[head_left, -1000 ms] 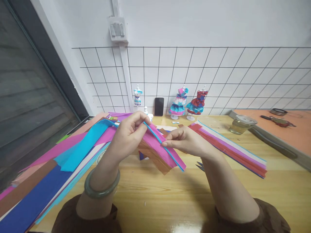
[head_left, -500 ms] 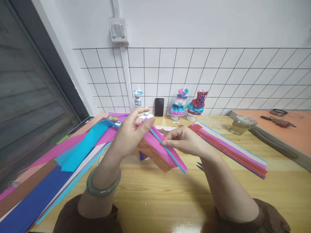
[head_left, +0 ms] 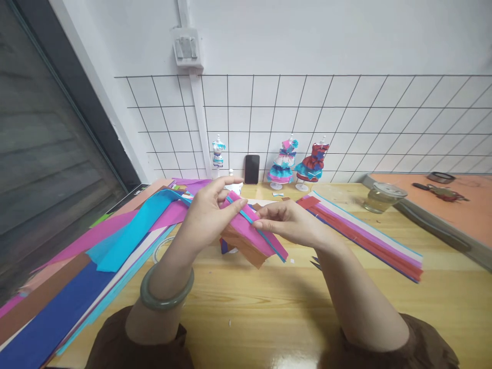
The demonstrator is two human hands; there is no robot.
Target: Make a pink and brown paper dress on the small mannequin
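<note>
Between my hands, above the table, is a pink crepe paper strip (head_left: pixel 246 229) with a narrow blue strip (head_left: pixel 265 237) lying along it. Brown paper (head_left: pixel 246 245) hangs below the pink. My left hand (head_left: pixel 211 207) grips the upper left end, thumb on top. With thumb and forefinger pinched, my right hand (head_left: pixel 282 221) holds the blue strip and the pink paper around mid-length. Under the brown paper a dark blue and white bit shows, mostly hidden. Scissor tips (head_left: pixel 315 263) poke out beside my right forearm.
Long coloured paper strips (head_left: pixel 73 302) cover the left side. A layered strip bundle (head_left: pixel 365 238) lies right. Small dressed mannequins (head_left: pixel 282 166) and a phone (head_left: pixel 252 169) stand by the wall. A lidded jar (head_left: pixel 384 197) sits near an orange-topped board (head_left: pixel 442 215).
The lower right end of the pink paper and blue strip has drawn up and left a little. My left hand is slightly lower. A small white scrap now shows on the table.
</note>
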